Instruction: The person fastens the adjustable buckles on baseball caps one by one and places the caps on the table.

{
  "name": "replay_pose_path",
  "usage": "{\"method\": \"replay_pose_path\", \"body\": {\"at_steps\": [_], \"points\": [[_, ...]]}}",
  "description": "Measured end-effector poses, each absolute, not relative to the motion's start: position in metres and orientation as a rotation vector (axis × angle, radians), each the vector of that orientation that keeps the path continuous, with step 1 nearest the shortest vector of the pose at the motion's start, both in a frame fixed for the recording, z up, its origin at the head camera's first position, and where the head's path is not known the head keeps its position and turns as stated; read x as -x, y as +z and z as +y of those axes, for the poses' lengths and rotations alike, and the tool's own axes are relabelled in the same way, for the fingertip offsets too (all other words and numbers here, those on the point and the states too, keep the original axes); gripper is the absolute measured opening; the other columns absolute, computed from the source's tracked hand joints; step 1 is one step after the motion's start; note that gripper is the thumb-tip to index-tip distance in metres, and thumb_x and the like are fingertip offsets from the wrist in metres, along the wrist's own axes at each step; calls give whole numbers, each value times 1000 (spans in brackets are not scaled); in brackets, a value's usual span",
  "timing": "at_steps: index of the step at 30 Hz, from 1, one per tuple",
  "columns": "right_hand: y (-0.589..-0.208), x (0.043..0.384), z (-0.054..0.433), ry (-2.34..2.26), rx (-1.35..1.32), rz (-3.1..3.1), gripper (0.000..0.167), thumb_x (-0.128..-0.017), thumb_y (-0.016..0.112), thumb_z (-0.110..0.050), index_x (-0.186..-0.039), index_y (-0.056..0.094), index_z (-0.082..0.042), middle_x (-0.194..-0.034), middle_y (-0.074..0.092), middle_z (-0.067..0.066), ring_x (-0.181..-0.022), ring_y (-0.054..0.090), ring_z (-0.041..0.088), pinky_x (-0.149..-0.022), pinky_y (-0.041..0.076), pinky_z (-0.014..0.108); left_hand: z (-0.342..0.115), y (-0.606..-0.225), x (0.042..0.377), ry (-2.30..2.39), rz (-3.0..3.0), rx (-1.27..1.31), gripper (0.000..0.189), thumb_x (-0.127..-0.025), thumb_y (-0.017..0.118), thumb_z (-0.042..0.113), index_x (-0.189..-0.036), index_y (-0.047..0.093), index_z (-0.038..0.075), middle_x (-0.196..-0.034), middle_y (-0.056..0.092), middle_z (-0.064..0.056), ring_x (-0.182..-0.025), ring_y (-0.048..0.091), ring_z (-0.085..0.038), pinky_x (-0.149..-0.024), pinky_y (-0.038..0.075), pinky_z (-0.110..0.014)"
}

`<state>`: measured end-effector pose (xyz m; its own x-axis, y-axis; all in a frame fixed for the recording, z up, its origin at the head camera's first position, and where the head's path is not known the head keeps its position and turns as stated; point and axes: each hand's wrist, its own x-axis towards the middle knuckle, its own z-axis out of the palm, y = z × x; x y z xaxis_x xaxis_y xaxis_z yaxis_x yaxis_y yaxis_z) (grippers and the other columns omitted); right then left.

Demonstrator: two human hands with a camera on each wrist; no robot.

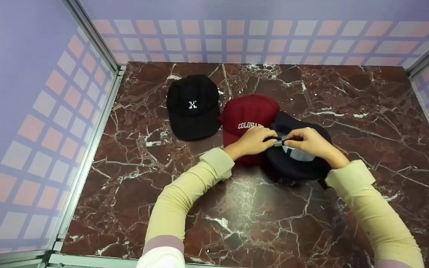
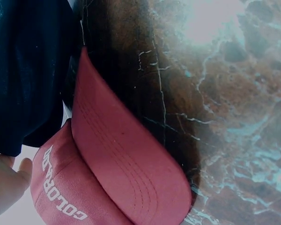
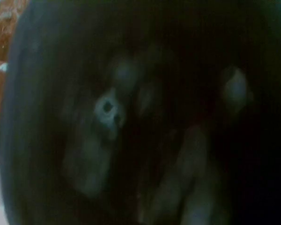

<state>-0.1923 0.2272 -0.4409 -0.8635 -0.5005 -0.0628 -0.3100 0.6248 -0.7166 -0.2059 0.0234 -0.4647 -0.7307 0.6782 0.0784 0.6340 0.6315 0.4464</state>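
In the head view a dark navy cap [image 1: 296, 172] is tipped so that its inside shows, with a pale lining patch. My left hand [image 1: 252, 140] pinches the cap's dark back strap at a small silver buckle [image 1: 278, 143]. From the other side, my right hand [image 1: 310, 141] pinches the strap between thumb and fingers. Beneath and beside my left hand lies a red cap [image 1: 251, 109] with white lettering. The left wrist view shows its brim [image 2: 117, 145], next to the dark cap [image 2: 30, 75]. Dim and blurred, the right wrist view mostly shows dark cap fabric [image 3: 42, 117].
A black cap [image 1: 194, 106] with a small white mark lies left of the red one. All sit on a dark red marble-patterned tabletop [image 1: 132, 208]. Tiled-pattern panels [image 1: 214, 33] stand behind and at the sides, with metal frame rails [image 1: 88, 160] along the edge.
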Motion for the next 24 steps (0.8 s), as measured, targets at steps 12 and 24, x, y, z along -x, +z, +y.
{"method": "replay_pose_path", "body": {"at_steps": [12, 24], "points": [[-446, 193, 221, -1168, 609, 2537, 11, -81, 61, -12, -75, 65, -3, -58, 50, -9, -47, 35, 0, -46, 31, 18, 25, -467, 206, 691, 2763, -1094, 20, -87, 50, 26, -98, 64, 16, -95, 64, 1, -89, 56, -16, -83, 40, -29], [-439, 185, 215, -1502, 449, 2237, 16, -83, 55, -1, -82, 58, 15, -49, 44, -7, -40, 39, 4, -40, 33, 19, 26, -469, 204, 781, 2783, -1088, 19, -86, 51, 25, -95, 65, 15, -92, 65, 0, -86, 56, -16, -81, 40, -29]]}}
